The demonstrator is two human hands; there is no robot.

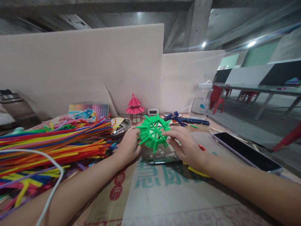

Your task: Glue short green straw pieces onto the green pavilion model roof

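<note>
A green spoked wheel made of pipe cleaners [153,132] is held upright over the table between both hands. My left hand [128,146] grips its left rim with curled fingers. My right hand [187,146] holds the right rim, fingers wrapped over the green spokes. Under the wheel lies a sheet of cardboard with teal printed characters [160,179]. Beneath my right wrist a yellow object [198,172] and a bit of red [202,147] peek out.
A big heap of coloured pipe cleaners [54,141] fills the left, with a marker box [88,110] behind. A pink pagoda model [134,108], blue glue gun [178,118], plastic jar [201,102] and phone [249,151] sit around. A white cable [53,188] crosses my left arm.
</note>
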